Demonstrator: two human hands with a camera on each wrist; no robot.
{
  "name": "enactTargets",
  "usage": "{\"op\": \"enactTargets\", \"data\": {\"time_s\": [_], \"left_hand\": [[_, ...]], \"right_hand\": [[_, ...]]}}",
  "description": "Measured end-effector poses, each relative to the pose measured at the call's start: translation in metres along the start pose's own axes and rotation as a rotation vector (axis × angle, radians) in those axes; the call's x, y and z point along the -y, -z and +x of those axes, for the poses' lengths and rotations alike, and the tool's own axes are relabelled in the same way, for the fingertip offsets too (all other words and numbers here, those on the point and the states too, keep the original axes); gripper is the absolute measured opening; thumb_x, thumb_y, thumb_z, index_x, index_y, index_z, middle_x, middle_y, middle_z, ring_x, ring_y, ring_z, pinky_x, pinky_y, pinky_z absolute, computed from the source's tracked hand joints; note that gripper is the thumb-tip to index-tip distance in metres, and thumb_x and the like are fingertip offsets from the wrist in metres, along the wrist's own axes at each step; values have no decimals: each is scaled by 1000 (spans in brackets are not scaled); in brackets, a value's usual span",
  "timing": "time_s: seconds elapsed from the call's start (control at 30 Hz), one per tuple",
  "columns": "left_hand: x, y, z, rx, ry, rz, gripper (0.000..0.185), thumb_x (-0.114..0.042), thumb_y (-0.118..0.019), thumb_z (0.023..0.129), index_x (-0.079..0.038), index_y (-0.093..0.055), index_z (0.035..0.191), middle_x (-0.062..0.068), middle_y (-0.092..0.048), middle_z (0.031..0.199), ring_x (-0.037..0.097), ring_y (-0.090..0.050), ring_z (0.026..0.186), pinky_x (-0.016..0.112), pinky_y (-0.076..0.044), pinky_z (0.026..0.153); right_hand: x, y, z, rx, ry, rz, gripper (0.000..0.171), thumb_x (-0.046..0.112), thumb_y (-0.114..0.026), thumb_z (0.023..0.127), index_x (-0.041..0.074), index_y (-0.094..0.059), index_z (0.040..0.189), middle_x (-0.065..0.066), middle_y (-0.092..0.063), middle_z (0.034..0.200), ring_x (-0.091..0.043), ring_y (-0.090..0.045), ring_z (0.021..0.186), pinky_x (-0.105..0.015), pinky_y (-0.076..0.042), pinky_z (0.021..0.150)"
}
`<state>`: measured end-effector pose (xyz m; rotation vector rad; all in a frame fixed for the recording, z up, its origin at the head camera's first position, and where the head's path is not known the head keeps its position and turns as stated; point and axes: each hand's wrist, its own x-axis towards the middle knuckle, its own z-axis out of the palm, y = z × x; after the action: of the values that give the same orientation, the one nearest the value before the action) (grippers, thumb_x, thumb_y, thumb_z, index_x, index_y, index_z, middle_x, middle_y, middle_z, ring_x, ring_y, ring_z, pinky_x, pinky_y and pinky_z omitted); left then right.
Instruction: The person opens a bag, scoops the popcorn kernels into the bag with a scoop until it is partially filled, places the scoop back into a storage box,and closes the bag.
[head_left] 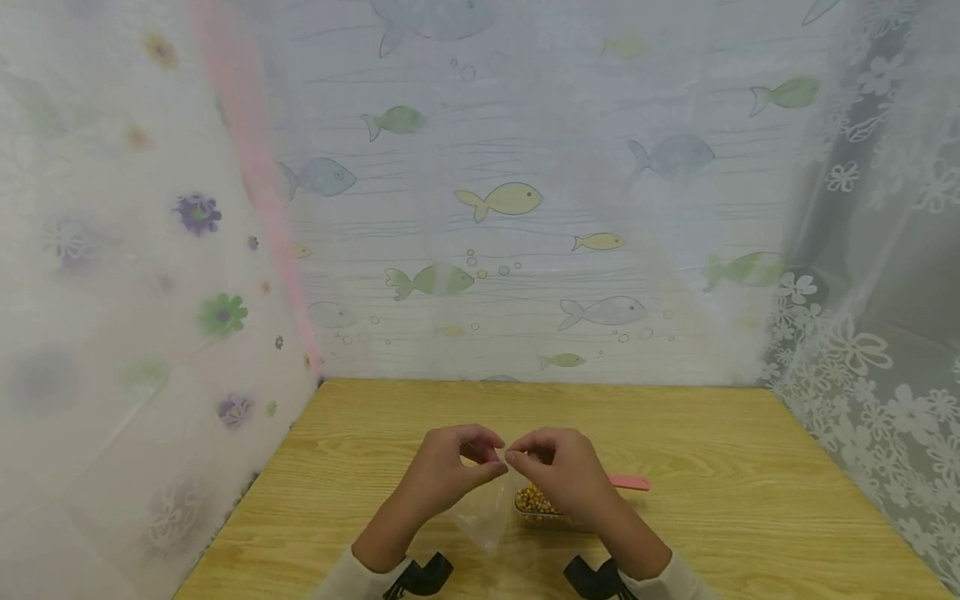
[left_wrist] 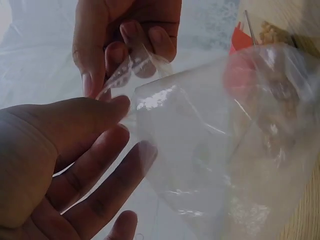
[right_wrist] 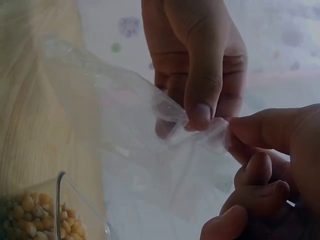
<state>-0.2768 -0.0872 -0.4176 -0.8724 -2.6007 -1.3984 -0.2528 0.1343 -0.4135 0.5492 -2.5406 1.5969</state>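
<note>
My left hand (head_left: pixel 442 468) and right hand (head_left: pixel 558 471) both pinch the clear plastic bag's (left_wrist: pixel 225 150) top edge above the surface (head_left: pixel 735 467).

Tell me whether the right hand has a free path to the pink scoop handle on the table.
Probably yes: the pink scoop handle lies bare just beside the right hand, but that hand now pinches the clear bag.

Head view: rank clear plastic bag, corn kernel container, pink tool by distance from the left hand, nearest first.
1. clear plastic bag: pinched at its top edge by the left hand, hanging below it.
2. corn kernel container: on the table, to the right, partly behind the right hand.
3. pink tool: farthest right, beyond the container.
</note>
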Motion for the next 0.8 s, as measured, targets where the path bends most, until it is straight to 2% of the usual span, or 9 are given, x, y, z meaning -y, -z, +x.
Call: {"op": "enactTargets", "data": {"time_s": [0.07,0.23,0.37,0.43,0.53,0.67,0.8], "left_hand": [[1,0,0,20,7,8,26,-34,-84,89,-24,-76,112,-12,-75,95,10,-73,90,31,-59,80],[6,2,1,77,33,35,40,-41,-89,82,-27,-73,116,-13,-72,107,16,-71,102,47,-56,89],[9,2,1,92,31,51,34,-40,-88,83,-31,-72,111,-14,-70,106,22,-71,103,49,-56,87],[8,3,1,94,25,64,31,-39,-87,84,-31,-72,110,-15,-70,105,23,-71,102,45,-56,86],[6,3,0,78,8,87,34,-40,-87,84,-29,-73,113,-14,-71,107,22,-70,103,41,-56,86],[1,2,-1,21,-39,138,38,-48,-84,85,-27,-75,116,-11,-73,112,14,-69,102,37,-56,86],[-2,0,-1,-16,-56,162,23,-46,-80,90,-31,-78,107,-15,-75,104,4,-68,94,33,-56,83]], "right_hand": [[-1,0,0,-10,3,-9,12,32,-74,98,22,-81,96,1,-73,82,-11,-55,60,-27,-50,54],[1,3,1,-26,-22,10,12,29,-73,99,20,-80,96,0,-67,75,-10,-50,57,-27,-46,52],[4,5,1,-32,-54,32,12,28,-73,98,17,-80,96,-3,-67,76,-11,-51,59,-27,-46,53],[4,6,0,-33,-60,35,13,27,-74,98,16,-80,96,-5,-66,76,-11,-51,60,-27,-45,54],[3,6,0,-22,-59,26,13,28,-74,97,16,-80,95,-5,-67,75,-11,-51,58,-27,-45,52],[4,5,-1,5,-48,10,16,29,-75,97,14,-81,95,-2,-70,76,-10,-52,58,-27,-46,52],[5,5,-2,12,-44,-3,15,30,-75,97,16,-81,94,-2,-72,78,-11,-54,60,-27,-47,55]]}}
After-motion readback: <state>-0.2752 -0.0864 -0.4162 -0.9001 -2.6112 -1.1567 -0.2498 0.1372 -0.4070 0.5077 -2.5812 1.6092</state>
